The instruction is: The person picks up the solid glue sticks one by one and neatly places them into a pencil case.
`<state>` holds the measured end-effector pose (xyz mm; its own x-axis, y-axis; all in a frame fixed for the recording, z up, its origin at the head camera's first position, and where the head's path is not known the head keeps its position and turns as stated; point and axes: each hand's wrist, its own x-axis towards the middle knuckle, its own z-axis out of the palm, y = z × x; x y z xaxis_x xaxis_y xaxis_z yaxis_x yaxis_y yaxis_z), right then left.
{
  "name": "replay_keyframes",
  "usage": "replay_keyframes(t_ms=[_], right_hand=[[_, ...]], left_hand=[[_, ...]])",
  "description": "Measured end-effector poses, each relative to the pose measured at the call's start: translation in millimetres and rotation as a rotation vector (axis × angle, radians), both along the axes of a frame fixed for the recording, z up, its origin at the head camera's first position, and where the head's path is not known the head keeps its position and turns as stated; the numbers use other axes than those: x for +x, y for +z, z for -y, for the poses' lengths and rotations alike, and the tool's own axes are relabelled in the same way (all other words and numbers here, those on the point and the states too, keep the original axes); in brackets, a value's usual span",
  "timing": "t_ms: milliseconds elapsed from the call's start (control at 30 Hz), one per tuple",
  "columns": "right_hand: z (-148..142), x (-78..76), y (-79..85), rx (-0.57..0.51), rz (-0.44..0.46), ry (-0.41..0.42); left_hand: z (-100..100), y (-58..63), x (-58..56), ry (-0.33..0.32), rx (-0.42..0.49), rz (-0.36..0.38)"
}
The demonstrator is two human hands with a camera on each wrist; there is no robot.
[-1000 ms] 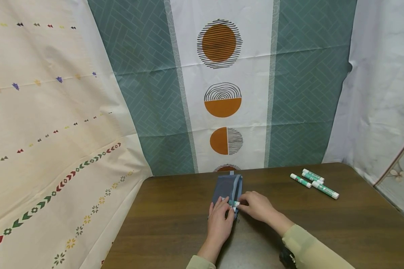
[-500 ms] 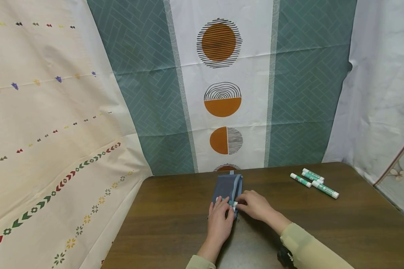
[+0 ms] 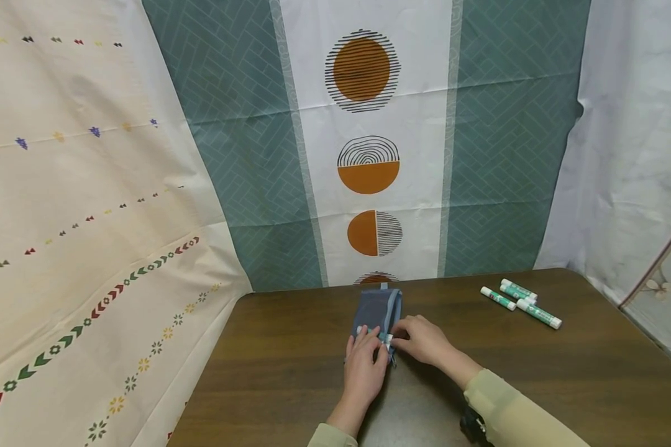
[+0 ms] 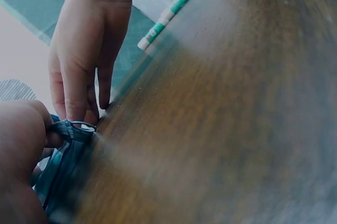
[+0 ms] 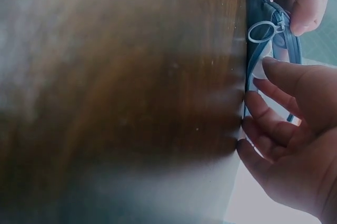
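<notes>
left hand (image 3: 365, 372) — grips pouch (image 3: 371, 308) | right hand (image 3: 424, 341) — fingers at white-ended tube (image 3: 389, 339), cannot tell if pinching | other tubes (image 3: 538, 314) on table (image 3: 268, 360), well apart

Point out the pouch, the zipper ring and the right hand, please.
Pouch (image 3: 371, 308): head view, its upper face.
Zipper ring (image 5: 249, 33): right wrist view, its rim.
Right hand (image 3: 424, 340): head view, back of the hand.

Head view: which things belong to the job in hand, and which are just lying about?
Likely job:
blue zip pouch
left hand on it
right hand at its opening
tube in that opening

Not in use:
loose green-and-white tubes, perhaps for later
hanging cloths
</notes>
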<state>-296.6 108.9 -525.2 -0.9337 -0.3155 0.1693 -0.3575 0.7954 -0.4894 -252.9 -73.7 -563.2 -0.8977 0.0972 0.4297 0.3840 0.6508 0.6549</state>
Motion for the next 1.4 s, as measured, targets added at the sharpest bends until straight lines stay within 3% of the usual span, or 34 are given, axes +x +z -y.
replay_keyframes(t_ms=[500,967,1400], right_hand=[[2.2,0.6,-0.7,-0.007,-0.012,0.007],[-10.6,4.1,-0.4,-0.056,-0.035,0.114],[-37.6,12.6,2.2,-0.047,-0.037,0.055]], left_hand=[[-0.7,-0.6,0.3,0.010,-0.014,-0.019],[-0.1,0.7,1.3,0.005,-0.011,0.018],[-0.6,0.1,0.6,0.012,-0.007,0.002]])
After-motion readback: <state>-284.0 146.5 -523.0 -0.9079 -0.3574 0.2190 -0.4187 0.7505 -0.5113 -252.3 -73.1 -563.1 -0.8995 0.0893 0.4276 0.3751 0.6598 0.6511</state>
